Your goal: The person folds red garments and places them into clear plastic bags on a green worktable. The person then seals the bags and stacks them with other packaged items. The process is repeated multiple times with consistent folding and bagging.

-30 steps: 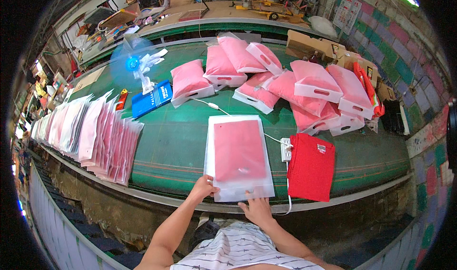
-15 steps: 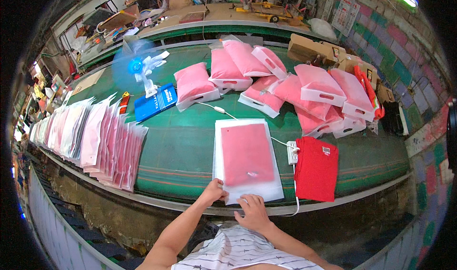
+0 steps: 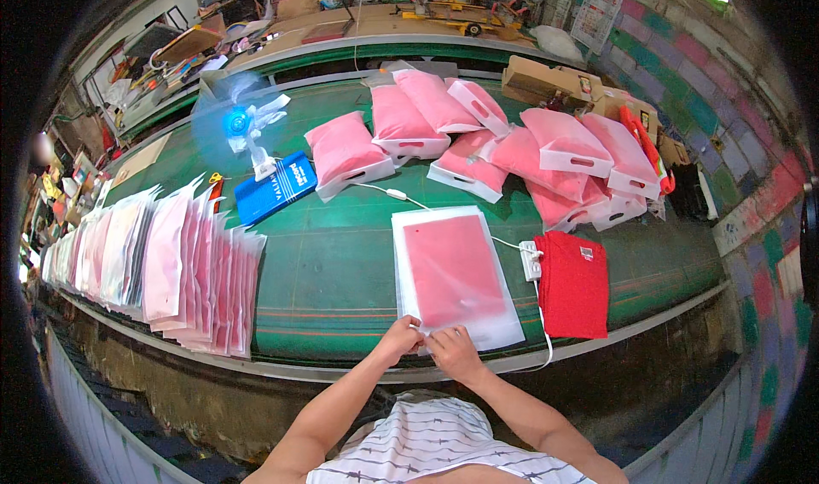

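A frosted plastic bag (image 3: 505, 330) lies flat near the front edge of the green table, and folded red cloth (image 3: 454, 262) shows through it. My left hand (image 3: 399, 341) is closed on the near edge of this bag, toward its left corner. Right beside it, my right hand (image 3: 455, 353) pinches the same edge with bent fingers. The two sets of fingertips almost meet. What exactly lies between them is too small to see. A folded bright red garment (image 3: 573, 288) with a pale label rests to the right of the bag.
A white power strip (image 3: 530, 260) and its cord lie between bag and garment. Filled pink bags (image 3: 348, 151) with cut-out handles are heaped behind. Leftward stand a row of upright bags (image 3: 175, 271), a blue packet (image 3: 277, 187), a spinning fan (image 3: 239, 124) and orange-handled scissors (image 3: 216, 187).
My right hand has come up beside the left and closed on the bag's near edge. My left hand has shifted slightly right along it. The whole view has tilted a little.
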Available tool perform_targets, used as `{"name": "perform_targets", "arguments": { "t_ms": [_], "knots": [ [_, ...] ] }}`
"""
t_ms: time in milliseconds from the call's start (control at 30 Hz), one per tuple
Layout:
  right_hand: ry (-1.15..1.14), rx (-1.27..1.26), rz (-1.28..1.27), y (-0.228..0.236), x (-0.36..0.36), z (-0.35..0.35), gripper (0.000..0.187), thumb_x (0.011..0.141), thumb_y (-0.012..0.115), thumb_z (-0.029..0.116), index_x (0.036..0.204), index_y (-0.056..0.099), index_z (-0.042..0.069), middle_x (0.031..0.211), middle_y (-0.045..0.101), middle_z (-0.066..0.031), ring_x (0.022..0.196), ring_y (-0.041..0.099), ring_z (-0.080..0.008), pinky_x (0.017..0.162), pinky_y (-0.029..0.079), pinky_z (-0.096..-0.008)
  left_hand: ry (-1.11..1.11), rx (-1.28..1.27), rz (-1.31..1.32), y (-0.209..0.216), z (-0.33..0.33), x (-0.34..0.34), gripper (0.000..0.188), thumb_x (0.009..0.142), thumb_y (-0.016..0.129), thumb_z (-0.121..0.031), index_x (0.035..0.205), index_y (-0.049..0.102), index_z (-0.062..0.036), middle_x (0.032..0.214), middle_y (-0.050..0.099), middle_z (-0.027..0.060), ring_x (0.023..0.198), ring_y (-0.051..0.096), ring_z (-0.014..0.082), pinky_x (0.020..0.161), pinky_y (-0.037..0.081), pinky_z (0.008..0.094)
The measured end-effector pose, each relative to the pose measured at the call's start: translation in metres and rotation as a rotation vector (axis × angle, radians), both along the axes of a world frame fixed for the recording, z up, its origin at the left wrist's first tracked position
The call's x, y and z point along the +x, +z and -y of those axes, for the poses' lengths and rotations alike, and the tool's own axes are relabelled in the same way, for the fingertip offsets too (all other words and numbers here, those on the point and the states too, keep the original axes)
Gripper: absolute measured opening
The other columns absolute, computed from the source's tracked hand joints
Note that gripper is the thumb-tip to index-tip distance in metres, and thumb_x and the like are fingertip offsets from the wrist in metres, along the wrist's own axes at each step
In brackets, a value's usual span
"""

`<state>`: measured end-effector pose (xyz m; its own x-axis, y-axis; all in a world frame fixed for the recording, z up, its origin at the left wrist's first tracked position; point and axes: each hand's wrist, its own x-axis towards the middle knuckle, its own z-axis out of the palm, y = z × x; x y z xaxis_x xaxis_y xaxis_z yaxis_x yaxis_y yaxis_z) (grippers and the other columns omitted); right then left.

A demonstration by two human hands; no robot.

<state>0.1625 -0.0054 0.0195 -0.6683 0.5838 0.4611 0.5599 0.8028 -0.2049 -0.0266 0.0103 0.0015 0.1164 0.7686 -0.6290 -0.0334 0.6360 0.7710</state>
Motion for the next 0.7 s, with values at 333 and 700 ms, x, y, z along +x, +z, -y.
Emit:
{"name": "perform_targets", "arguments": {
  "t_ms": [333, 700],
  "knots": [
    [0.014, -0.037, -0.026, -0.012, 0.005, -0.015, 0.029, 0.067, 0.068, 0.005, 0.096, 0.065, 0.002, 0.095, 0.062, -0.0108, 0.093, 0.061, -0.0304, 0.088, 0.049, -0.0437, 0.028, 0.069, 0.075, 0.007, -0.002, -0.002, 0.063, 0.085, 0.066, 0.003, 0.138, 0.034, 0.0081, 0.081, 0.062, 0.0123, 0.065, 0.058, 0.0162, 0.055, 0.046, 0.0305],
    [-0.09, 0.061, 0.107, -0.009, 0.126, -0.05, 0.015, 0.076, 0.062, 0.011, 0.089, 0.063, 0.003, 0.089, 0.06, -0.0109, 0.092, 0.061, -0.0306, 0.087, 0.05, -0.0448, 0.084, 0.017, 0.173, 0.006, -0.004, -0.02, 0.069, 0.084, 0.068, 0.004, 0.142, 0.03, 0.0088, 0.078, 0.059, 0.0111, 0.063, 0.055, 0.0163, 0.055, 0.043, 0.0313]
  ]
}}
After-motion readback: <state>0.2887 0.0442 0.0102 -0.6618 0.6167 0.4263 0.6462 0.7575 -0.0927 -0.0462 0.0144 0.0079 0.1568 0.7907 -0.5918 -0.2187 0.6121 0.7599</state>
